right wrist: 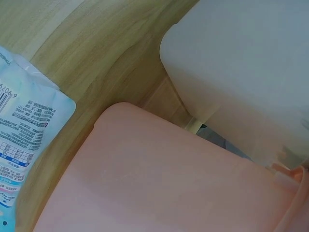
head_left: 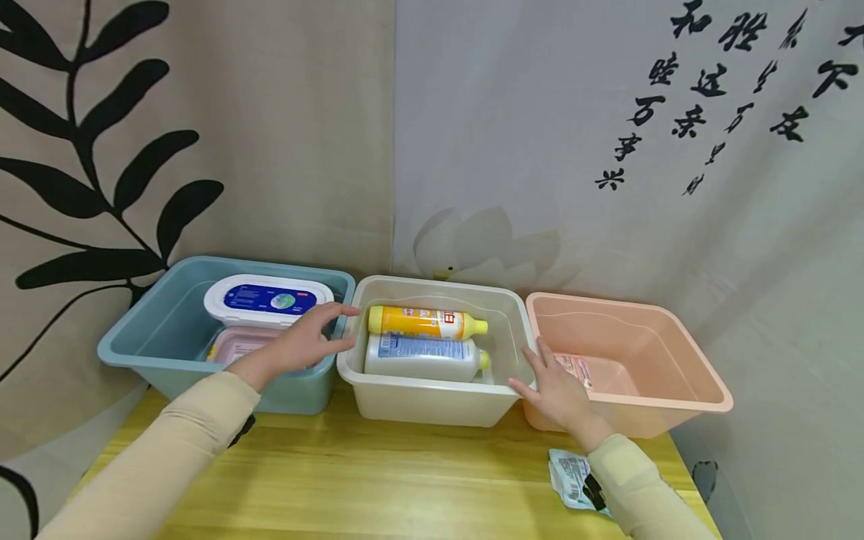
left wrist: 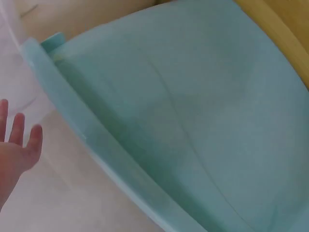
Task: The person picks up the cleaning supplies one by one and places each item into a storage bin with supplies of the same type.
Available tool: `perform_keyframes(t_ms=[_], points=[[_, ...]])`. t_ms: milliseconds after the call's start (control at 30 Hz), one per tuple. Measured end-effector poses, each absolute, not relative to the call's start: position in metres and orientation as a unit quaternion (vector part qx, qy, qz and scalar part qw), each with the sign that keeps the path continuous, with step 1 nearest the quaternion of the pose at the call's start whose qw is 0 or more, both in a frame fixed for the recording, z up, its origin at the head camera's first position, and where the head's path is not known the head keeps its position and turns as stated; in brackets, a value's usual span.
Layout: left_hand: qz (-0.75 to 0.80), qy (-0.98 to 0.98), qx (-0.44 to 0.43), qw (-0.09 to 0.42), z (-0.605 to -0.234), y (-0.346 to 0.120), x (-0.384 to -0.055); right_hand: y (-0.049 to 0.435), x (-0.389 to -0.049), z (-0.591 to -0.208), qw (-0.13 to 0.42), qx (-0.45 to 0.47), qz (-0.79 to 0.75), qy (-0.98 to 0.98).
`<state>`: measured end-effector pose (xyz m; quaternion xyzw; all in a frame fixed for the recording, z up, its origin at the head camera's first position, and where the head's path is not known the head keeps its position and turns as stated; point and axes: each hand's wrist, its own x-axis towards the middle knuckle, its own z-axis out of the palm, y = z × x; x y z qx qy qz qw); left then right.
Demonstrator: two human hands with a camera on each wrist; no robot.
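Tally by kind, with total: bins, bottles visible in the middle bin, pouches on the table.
Bins: 3 (blue bin, cream bin, peach bin)
Bottles: 2 (yellow bottle, white bottle)
Pouches on the table: 1 (light-blue pouch)
Total: 6

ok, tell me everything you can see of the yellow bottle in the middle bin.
The yellow bottle looks like plastic, with an orange printed label carrying white and red areas, and shoulders narrowing to a yellow cap that looks closed. It lies on its side in the cream bin, cap toward the picture's right, just behind the white bottle; whether they touch isn't clear. Neither hand touches it. Its underside is hidden.
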<state>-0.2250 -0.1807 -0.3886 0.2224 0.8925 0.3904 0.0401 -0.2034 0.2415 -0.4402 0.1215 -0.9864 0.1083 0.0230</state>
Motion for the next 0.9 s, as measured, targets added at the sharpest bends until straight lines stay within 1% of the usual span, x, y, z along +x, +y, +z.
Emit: perform_keyframes(t_ms=[167,233,433,700,900], points=[[0.311,0.916,0.253,-0.025,-0.398,-0.184,-0.213,0.241,-0.203,-0.440,0.025,0.122,0.109,-0.986],[0.283,0.922,0.260,-0.040,-0.400,-0.184,-0.208,0.241,-0.203,-0.440,0.025,0.121,0.109,-0.986],[0.212,0.935,0.279,-0.060,-0.410,-0.185,-0.198,0.241,-0.203,-0.441,0.021,0.118,0.110,-0.987],[0.155,0.938,0.292,-0.108,-0.424,-0.189,-0.191,0.241,-0.203,-0.440,0.021,0.118,0.107,-0.987],[0.118,0.940,0.302,-0.111,-0.433,-0.192,-0.186,0.241,-0.203,-0.439,0.018,0.120,0.106,-0.987]])
